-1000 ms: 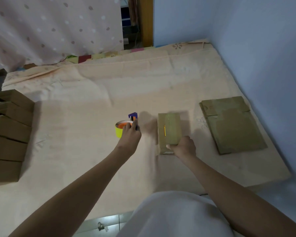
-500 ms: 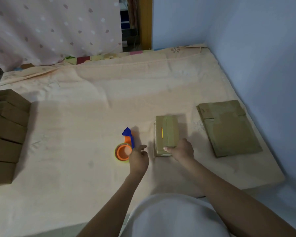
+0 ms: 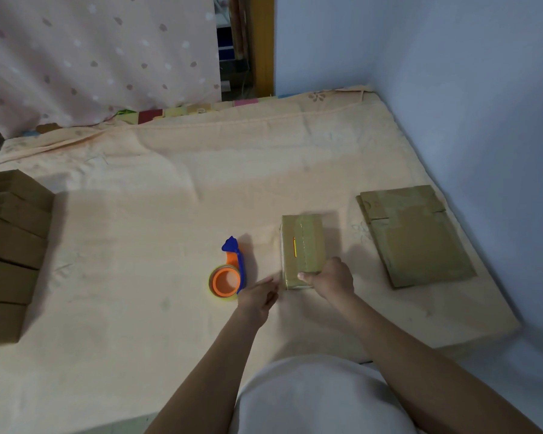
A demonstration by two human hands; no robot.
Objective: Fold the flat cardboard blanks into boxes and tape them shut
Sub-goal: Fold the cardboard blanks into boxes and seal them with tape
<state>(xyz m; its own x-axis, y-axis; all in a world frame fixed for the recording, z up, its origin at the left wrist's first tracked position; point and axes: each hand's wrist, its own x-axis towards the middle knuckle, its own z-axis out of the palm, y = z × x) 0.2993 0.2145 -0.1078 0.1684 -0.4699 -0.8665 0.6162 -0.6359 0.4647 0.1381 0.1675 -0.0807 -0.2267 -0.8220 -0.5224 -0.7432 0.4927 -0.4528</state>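
Observation:
A folded cardboard box (image 3: 301,245), taped along its top, lies on the peach sheet in the middle. My right hand (image 3: 329,280) grips its near end, thumb across the near edge. An orange and blue tape dispenser (image 3: 228,274) with a yellowish roll lies flat just left of the box. Between dispenser and box my left hand (image 3: 257,297) hovers over the sheet with loose fingers, holding nothing. A stack of flat cardboard blanks (image 3: 416,234) lies to the right near the wall.
Several finished boxes (image 3: 11,255) are lined up at the left edge of the bed (image 3: 170,189). A blue wall (image 3: 483,104) bounds the right side, a dotted curtain (image 3: 91,57) hangs at the back. The bed's near edge runs below my arms.
My left hand set the tape dispenser down on the sheet, let go and drew back to the right. My right hand stayed on the box's near end.

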